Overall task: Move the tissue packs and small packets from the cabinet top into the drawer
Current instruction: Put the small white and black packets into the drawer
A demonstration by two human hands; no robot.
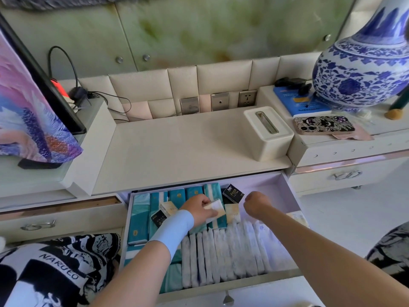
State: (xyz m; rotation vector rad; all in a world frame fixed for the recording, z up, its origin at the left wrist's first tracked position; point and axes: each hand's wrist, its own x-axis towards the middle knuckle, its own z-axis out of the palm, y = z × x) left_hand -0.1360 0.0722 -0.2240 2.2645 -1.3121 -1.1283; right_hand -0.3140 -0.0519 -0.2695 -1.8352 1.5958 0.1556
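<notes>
The teal tissue packs fill the left and back of the open drawer, side by side with their long axes running front to back. In front of them the white packets stand on edge in a row from left to right, each also lying front to back. A small pale packet is over the middle of the drawer, above the teal packs. It sits askew to the rows beneath, with its broad face turned up. The left hand, in a light blue sleeve, reaches in from the front with its fingers curled round that packet. A black pack lies tilted near the back of the drawer, a second black pack and a cream pack rest on the teal ones just left of the left wrist, and another cream pack lies below the right hand. That hand hangs knuckles-up over the drawer, close to the held packet; its fingers turn down out of sight, so I cannot tell whether they hold anything. On the cabinet top stands a white tissue box; on the raised unit to the right are a phone and a blue-and-white vase.
</notes>
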